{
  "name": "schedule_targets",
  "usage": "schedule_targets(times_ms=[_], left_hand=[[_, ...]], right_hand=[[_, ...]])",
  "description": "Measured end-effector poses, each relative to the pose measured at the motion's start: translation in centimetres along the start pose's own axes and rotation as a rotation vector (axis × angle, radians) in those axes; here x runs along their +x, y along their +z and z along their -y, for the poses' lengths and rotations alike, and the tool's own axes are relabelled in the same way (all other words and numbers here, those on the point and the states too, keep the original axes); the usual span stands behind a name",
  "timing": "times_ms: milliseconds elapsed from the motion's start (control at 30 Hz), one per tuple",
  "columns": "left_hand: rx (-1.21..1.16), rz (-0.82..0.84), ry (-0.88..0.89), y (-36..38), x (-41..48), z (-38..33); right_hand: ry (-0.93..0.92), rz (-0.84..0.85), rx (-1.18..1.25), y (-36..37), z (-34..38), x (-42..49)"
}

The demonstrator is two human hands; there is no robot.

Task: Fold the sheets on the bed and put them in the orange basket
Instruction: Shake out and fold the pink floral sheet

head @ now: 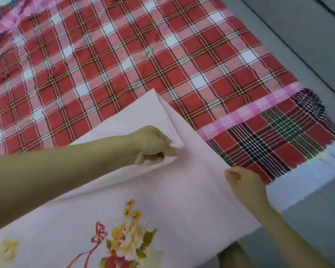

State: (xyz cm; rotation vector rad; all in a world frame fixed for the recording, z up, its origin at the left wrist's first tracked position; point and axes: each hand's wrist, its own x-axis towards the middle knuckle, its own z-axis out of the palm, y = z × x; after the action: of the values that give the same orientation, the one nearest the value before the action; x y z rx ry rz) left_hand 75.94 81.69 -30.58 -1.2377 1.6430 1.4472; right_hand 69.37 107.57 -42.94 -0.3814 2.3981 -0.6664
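The pink sheet [182, 190] runs off the near and left edges. The plaid sheet [124, 55] runs off the far edge and is blurred at its far-left corner.

The pale pink fabric sheet [182, 190] carries a floral print in red, yellow and green. The red-and-white plaid woven cloth [124, 64] has thin black and yellow lines. A pink-and-white checked band [249, 111] crosses one end.

No text, label, brand, number or sign can be read anywhere. The pink sheet [182, 190] carries only a printed flower motif, without lettering. The red plaid sheet [124, 55] shows only its checks and a pink woven band.
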Motion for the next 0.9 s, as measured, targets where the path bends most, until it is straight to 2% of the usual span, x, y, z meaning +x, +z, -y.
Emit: schedule_targets(times_ms=[133,200,267,367,433,533,667,767,900], left_hand=[[-0.133,0.207,-0.03,8.4,-2.6,-2.7],[-0.089,0.282,-0.036,13.7,-3.6,-3.0],[0.029,0.262,-0.028,18.7,-3.5,-1.6],[0.162,0.097,0.023,24.8,-0.8,2.0],[0.179,-0.047,0.06,27.1,1.3,3.8],[0.123,-0.164,0.033,29.1,3.3,5.8],[0.203,-0.16,0.047,30.3,2.7,7.1],[0.276,-0.104,0.079,30.4,1.9,7.3],[0.267,-0.091,0.125,30.0,1.2,7.4]], right_hand=[[0.227,-0.058,-0.033,-2.0,-6.2,-5.2],[0.34,-0.091,-0.044,-2.8,-9.5,-6.8],[0.436,-0.118,-0.049,-3.0,-12.5,-7.6],[0.575,-0.15,0.189,-2.2,-16.9,-7.7],[0.58,-0.094,0.44,-1.1,-18.5,-6.9],[0.504,-0.013,0.809,-0.1,-19.1,-5.9],[0.579,0.097,1.119,0.7,-19.5,-5.7],[0.612,0.106,1.163,1.5,-20.5,-6.2],[0.563,-0.059,1.031,1.5,-20.0,-7.7]])
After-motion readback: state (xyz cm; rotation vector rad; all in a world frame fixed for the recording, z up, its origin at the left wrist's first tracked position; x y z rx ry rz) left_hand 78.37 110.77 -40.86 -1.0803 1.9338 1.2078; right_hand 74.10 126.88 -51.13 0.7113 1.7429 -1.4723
